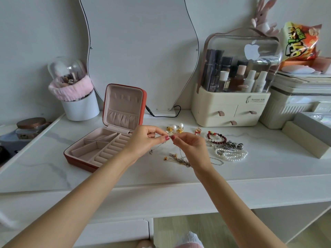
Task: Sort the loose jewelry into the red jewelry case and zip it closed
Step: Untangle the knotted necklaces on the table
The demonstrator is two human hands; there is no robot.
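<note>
The red jewelry case (78, 161) lies open on the white vanity top, its lid (123, 106) upright and its pink compartments bare. My left hand (146, 138) and my right hand (189, 145) meet just right of the case, both pinching a thin silver necklace (157, 147) whose chain hangs down to the table. Loose jewelry lies to the right: pearl earrings (176, 127), rings (198, 131), a red bead bracelet (216, 137), pearl bracelets (232, 154), and gold and silver chains (179, 159).
A cream cosmetics organizer (229, 108) stands behind the jewelry. A white brush pot with a pink band (78, 102) is at the back left, a wavy mirror (139, 51) behind the case. A beige tray (304, 140) sits at the right.
</note>
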